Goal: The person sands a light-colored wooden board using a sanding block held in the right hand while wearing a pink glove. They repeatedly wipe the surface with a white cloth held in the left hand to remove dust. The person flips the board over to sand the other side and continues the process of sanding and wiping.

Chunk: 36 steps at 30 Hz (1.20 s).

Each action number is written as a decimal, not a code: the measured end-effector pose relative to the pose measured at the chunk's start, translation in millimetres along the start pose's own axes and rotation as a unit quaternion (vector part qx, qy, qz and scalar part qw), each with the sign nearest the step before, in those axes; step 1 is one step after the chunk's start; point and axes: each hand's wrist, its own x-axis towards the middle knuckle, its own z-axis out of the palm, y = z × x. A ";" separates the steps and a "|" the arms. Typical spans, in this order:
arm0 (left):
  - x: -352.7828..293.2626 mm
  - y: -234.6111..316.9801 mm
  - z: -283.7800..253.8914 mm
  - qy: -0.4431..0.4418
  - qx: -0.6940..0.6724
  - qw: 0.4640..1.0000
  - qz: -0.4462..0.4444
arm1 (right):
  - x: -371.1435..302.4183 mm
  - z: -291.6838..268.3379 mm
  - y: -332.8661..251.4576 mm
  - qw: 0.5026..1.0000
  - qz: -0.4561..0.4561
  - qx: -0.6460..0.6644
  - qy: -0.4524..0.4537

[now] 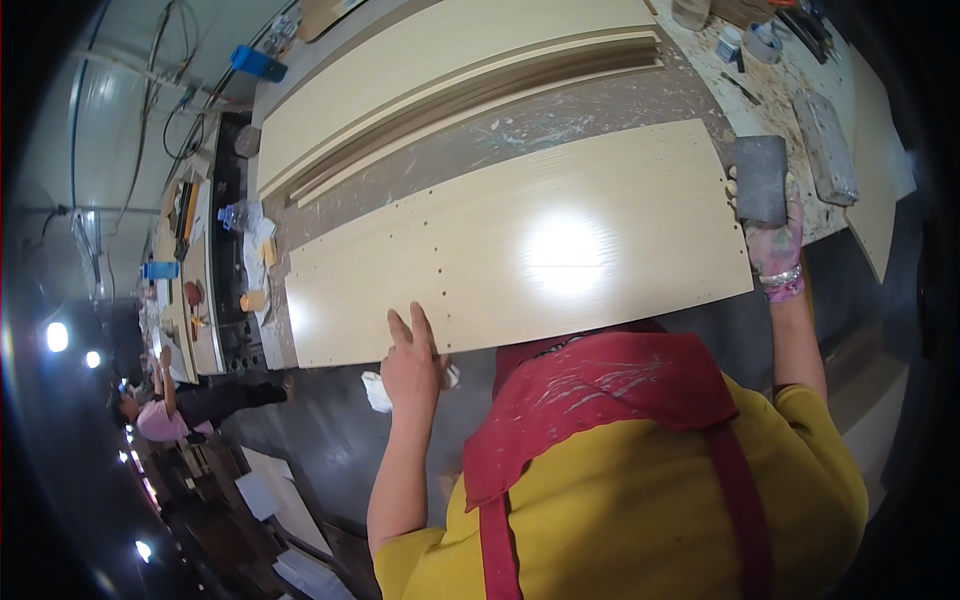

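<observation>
A long pale wooden panel (pixel 480 230) lies in front of me, with rows of small dark holes across it and along its short ends. My left hand (pixel 408 368) is bare and rests at its near edge, two fingers stretched out over the surface. Something white, like a cloth (pixel 377 392), shows beside that wrist; whether the hand touches it I cannot tell. Off the panel's right end, my right hand (pixel 776 245), in a stained pink glove, grips a dark grey sanding block (pixel 760 180). Its fingers wrap around the block's sides.
Beyond the panel lie a grooved pale board (pixel 470 95) and another large board on the paint-marked table (pixel 560 125). At right are a long grey block (pixel 825 147), a tape roll (pixel 763 44) and a small jar (pixel 728 43). A person (pixel 165 415) stands at far left.
</observation>
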 end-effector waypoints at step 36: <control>207.9 -155.2 -306.8 0.196 -0.042 0.958 0.205 | 43.3 190.2 199.8 0.892 0.281 0.068 -0.348</control>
